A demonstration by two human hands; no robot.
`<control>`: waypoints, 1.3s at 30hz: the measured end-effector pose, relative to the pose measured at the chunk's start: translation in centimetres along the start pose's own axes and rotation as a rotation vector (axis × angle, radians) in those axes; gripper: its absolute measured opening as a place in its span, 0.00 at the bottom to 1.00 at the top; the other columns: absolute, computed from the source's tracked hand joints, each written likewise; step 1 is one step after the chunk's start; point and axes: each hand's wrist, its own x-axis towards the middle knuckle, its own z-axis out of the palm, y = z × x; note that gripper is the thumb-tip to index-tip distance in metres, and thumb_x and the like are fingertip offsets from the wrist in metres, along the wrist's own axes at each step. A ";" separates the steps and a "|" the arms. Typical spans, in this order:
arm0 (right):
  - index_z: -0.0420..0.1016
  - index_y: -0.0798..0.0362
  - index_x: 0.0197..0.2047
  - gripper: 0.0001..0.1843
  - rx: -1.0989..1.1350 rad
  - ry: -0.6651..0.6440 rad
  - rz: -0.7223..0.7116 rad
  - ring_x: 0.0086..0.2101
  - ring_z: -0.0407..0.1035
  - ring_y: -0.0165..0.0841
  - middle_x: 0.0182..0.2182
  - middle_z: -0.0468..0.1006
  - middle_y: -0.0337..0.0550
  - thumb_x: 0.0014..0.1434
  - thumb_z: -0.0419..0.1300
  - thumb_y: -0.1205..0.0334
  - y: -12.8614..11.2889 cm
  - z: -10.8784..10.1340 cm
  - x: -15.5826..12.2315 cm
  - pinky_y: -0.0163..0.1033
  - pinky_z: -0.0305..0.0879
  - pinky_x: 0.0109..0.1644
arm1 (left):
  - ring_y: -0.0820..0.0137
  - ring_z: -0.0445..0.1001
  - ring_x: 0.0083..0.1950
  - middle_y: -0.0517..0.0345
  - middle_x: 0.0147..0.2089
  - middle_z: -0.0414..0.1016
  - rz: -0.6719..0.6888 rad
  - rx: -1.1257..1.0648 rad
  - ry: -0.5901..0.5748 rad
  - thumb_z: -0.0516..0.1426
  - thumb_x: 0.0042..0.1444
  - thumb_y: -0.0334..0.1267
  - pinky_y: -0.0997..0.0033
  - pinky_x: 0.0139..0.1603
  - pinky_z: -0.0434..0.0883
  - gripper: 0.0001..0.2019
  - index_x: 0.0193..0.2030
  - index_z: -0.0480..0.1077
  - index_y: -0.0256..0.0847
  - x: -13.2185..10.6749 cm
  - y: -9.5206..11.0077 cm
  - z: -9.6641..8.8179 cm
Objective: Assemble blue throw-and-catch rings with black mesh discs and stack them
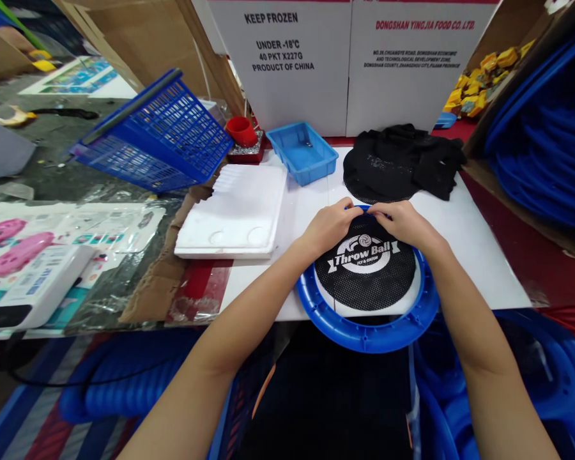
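Head view: mesh disc inside a blue ring

At the front of the white work surface, the ring lies with its near side past the edge and the printed disc within it, a gap showing along the near side. The left hand and right hand each pinch the far rim, thumbs close together; whether mesh is caught under every fingertip is hidden.

Both pieces should be light. The ring looks like moulded plastic — stiff, smooth, perhaps a little slippery — and is best held by its broad rim. The disc should be limp, easily creased but hardly fragile; its edge gives the best pinch.

Counted: one ring and one printed disc in work, one blue basket, one blue tray, one red cup, one white foam slab. The black mesh pile and the stacked blue rings at right overlap too much to count.
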 end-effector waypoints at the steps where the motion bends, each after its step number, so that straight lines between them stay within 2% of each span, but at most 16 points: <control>1: 0.87 0.48 0.55 0.18 -0.007 -0.001 0.003 0.46 0.82 0.43 0.47 0.89 0.43 0.72 0.56 0.67 0.0 0.1 0.0 0.43 0.72 0.52 | 0.61 0.78 0.46 0.46 0.54 0.76 -0.002 0.011 -0.002 0.50 0.72 0.30 0.61 0.50 0.75 0.19 0.59 0.80 0.43 0.0 0.0 0.1; 13: 0.87 0.50 0.55 0.20 -0.014 -0.016 0.002 0.44 0.83 0.41 0.46 0.89 0.43 0.70 0.57 0.71 -0.3 0.0 0.0 0.40 0.73 0.51 | 0.62 0.77 0.43 0.47 0.52 0.76 -0.019 0.053 -0.038 0.52 0.71 0.29 0.61 0.44 0.73 0.19 0.59 0.81 0.43 0.1 0.2 0.1; 19: 0.88 0.47 0.56 0.21 -0.025 -0.010 -0.003 0.46 0.83 0.41 0.47 0.90 0.42 0.70 0.57 0.70 0.2 0.2 0.0 0.40 0.73 0.52 | 0.62 0.77 0.45 0.48 0.50 0.76 -0.005 -0.039 -0.024 0.53 0.71 0.30 0.61 0.48 0.74 0.18 0.58 0.81 0.43 0.1 0.0 0.0; 25: 0.88 0.47 0.55 0.20 -0.007 0.007 0.011 0.44 0.84 0.40 0.47 0.90 0.41 0.69 0.57 0.70 0.4 0.3 0.0 0.41 0.75 0.54 | 0.62 0.78 0.47 0.48 0.51 0.76 0.019 -0.082 -0.009 0.52 0.71 0.30 0.61 0.51 0.75 0.19 0.58 0.81 0.43 0.1 -0.5 0.1; 33: 0.87 0.47 0.57 0.22 -0.029 -0.020 0.034 0.46 0.84 0.41 0.48 0.90 0.43 0.69 0.56 0.71 -0.2 0.1 0.1 0.42 0.75 0.55 | 0.59 0.79 0.44 0.46 0.55 0.76 -0.077 0.082 -0.138 0.52 0.73 0.34 0.58 0.46 0.73 0.19 0.64 0.77 0.44 0.1 1.1 -0.9; 39: 0.86 0.48 0.60 0.25 -0.134 -0.065 0.092 0.50 0.82 0.43 0.52 0.88 0.46 0.69 0.55 0.72 -1.4 0.2 0.4 0.43 0.73 0.57 | 0.58 0.81 0.44 0.43 0.59 0.74 -0.099 0.234 -0.219 0.49 0.71 0.29 0.56 0.47 0.74 0.21 0.65 0.73 0.41 0.4 2.0 -1.3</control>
